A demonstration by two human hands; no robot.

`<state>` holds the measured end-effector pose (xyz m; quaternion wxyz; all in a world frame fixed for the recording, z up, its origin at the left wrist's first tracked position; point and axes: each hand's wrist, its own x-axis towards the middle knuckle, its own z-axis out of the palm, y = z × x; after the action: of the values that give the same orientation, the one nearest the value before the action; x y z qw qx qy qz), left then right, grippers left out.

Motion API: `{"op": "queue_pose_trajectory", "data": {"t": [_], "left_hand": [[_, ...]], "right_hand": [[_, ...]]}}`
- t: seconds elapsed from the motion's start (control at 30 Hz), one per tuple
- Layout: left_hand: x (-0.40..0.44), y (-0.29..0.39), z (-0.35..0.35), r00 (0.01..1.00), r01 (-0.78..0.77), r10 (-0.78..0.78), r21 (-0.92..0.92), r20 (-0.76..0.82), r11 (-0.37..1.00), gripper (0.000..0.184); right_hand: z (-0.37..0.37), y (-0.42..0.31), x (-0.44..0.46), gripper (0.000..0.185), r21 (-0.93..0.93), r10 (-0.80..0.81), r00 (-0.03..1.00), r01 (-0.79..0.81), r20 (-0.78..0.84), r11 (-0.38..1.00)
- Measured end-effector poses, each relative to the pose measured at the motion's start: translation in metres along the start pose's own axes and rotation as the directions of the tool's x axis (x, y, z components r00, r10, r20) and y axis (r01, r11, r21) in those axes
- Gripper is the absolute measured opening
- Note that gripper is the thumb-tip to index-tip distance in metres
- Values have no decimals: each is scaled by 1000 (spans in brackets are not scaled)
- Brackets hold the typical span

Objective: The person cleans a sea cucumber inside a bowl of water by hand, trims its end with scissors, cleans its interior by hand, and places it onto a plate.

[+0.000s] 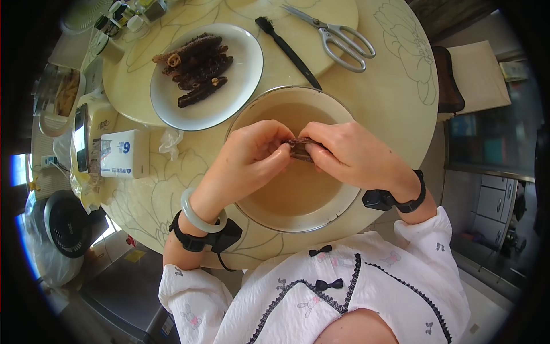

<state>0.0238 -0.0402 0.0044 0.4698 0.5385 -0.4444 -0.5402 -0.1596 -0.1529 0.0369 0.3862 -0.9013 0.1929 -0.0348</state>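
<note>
My left hand (260, 150) and my right hand (338, 150) meet over a basin (342, 202) of cloudy brownish water. Between the fingertips of both is a dark brown sea cucumber (300, 149), pinched at its two ends and partly hidden by the fingers. Several more dark, bumpy sea cucumbers (197, 69) lie in a pile on a white plate (240, 86) beyond the basin. A black-handled brush (289, 54) rests with its handle end close to the basin's far rim. Grey-handled scissors (338, 40) lie farther right, blades slightly apart.
The round table (395, 123) has a raised round top at its far side. Left of the basin stand a white tissue pack (125, 153) and crumpled plastic (170, 143). Small jars (109, 26) cluster at the far left. A chair (478, 77) stands at the right, a black fan (69, 223) at the left.
</note>
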Motion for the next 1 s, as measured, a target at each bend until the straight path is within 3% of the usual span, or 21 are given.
{"op": "queue_pose_trajectory", "data": {"t": [0.13, 0.53, 0.67, 0.73, 0.77, 0.83, 0.87, 0.93, 1.0], "left_hand": [[-1, 2, -1, 999, -26, 31, 122, -41, 992, 10], [-1, 2, -1, 1000, -14, 13, 62, 10, 998, 11], [-2, 6, 0, 998, 55, -54, -4, 30, 998, 15], [-4, 7, 3, 973, -196, 225, 323, -56, 926, 15], [-3, 7, 4, 973, -196, 225, 324, -53, 926, 15], [-4, 7, 5, 889, -283, 458, 801, 12, 528, 14], [-5, 5, 4, 889, -281, 457, 801, 11, 529, 14], [-6, -4, 3, 917, -301, 321, 940, 239, 161, 14], [-8, -5, 4, 921, -300, 293, 948, 258, 109, 14]], "right_hand": [[-1, -8, 1, 17, 69, 39, 998, -42, 47, 997], [-3, -2, 2, 19, 130, 56, 997, -63, 61, 990], [-3, 4, 3, 14, -84, 4, 1000, -3, 14, 996], [3, 7, 5, 14, -173, 6, 1000, -7, -5, 985], [8, 8, 5, 14, -264, -12, 1000, 6, -21, 964], [17, 12, 7, 15, -352, -32, 999, 18, -34, 936], [21, 14, 7, 15, -458, -77, 997, 64, -11, 887], [27, 14, 8, 15, -559, -123, 992, 112, 19, 822], [31, 11, 8, 18, -711, -68, 984, 165, 163, 684]]}}
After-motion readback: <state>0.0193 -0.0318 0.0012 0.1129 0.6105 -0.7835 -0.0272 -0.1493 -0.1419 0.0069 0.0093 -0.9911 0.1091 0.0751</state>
